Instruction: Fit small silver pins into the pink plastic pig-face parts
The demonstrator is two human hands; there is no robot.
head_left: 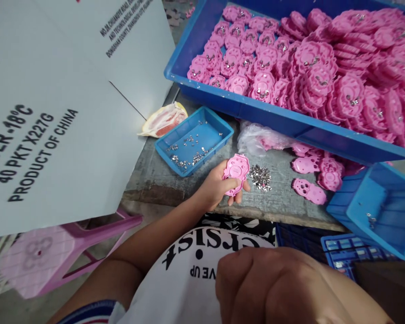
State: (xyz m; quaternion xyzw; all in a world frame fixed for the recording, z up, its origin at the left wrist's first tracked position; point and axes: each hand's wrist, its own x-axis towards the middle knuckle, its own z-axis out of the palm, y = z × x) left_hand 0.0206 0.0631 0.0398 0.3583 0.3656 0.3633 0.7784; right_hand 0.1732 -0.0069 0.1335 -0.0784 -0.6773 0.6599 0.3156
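A: Left hand [219,184]?
B: Fingers curled around a pink paw-shaped part [235,173], held just above the table's near edge. Small blue tray [219,130] with metal bits lies beyond it, left of centre.
A: Beside the part?
B: Pile of small metal pieces [260,177] on the table [148,175], just right of it; loose pink parts [308,191] further right, under the big blue crate [222,96].
A: Right hand [273,283]?
B: Close to the camera, near the chest, closed into a loose fist; cannot tell whether it holds anything.

Small tray [219,135] lies left of metal-parts pile [260,177]; large crate [222,96] behind both; cardboard sheet [54,112] far left.
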